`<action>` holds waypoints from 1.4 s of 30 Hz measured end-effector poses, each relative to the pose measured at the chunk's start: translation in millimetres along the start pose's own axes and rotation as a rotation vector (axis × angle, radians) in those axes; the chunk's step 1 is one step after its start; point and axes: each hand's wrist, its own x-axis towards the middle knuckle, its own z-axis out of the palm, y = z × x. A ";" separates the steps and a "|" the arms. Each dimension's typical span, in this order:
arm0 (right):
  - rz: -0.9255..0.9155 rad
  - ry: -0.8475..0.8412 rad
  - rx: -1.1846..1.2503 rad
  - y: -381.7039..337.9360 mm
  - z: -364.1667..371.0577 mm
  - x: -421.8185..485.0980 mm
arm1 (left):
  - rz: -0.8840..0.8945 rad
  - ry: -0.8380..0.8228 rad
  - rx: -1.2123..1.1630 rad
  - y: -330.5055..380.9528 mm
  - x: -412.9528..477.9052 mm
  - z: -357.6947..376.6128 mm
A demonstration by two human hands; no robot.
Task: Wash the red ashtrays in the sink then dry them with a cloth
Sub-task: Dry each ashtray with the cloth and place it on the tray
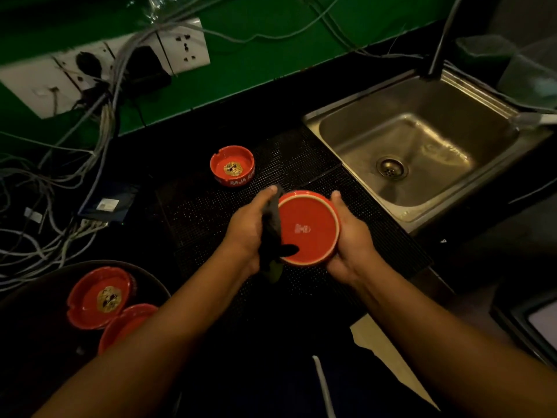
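Step in hand: drying, as I judge it. The held ashtray (307, 227) is out of the sink (313, 122) and a dark cloth (271, 233) lies against it.
Held ashtray: centre of the frame, above the dotted black mat (205, 206), with its flat underside facing the camera.
Left hand (247, 227): fingers curled round the cloth, pressing it to the ashtray's left rim. A tail of cloth laps onto the underside at lower left.
Right hand (349, 239): wrapped round the ashtray's right side, thumb up at the rim, gripping it.
Other ashtrays: a second ashtray (232, 165) stands upright on the mat just above the hands. Two more, the stacked ashtrays (99, 297), overlap on a dark round tray (39, 297) at lower left.
Sink: upper right of the frame, basin and drain in view.
Doing it well: hold firmly with the right hand, since a glazed piece is probably slick if wet. Turn the ashtray against the cloth around the rim, then flip it to reach the bowl and notches, where water likely collects.
Risk: a slip could chip it, so work low over the mat.
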 end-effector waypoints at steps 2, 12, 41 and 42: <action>0.002 -0.102 -0.268 -2.5 -3.5 -0.5 | -0.054 0.020 0.107 8.9 2.3 -7.9; 0.189 0.100 0.277 13.3 19.3 27.7 | 0.213 0.064 -0.006 1.1 10.9 14.6; -0.017 0.023 -0.127 -13.7 28.3 17.6 | 0.345 0.268 -0.016 5.2 21.3 9.3; 0.029 0.093 -0.004 -13.4 32.0 17.3 | 0.415 0.301 -0.006 -6.8 20.6 12.2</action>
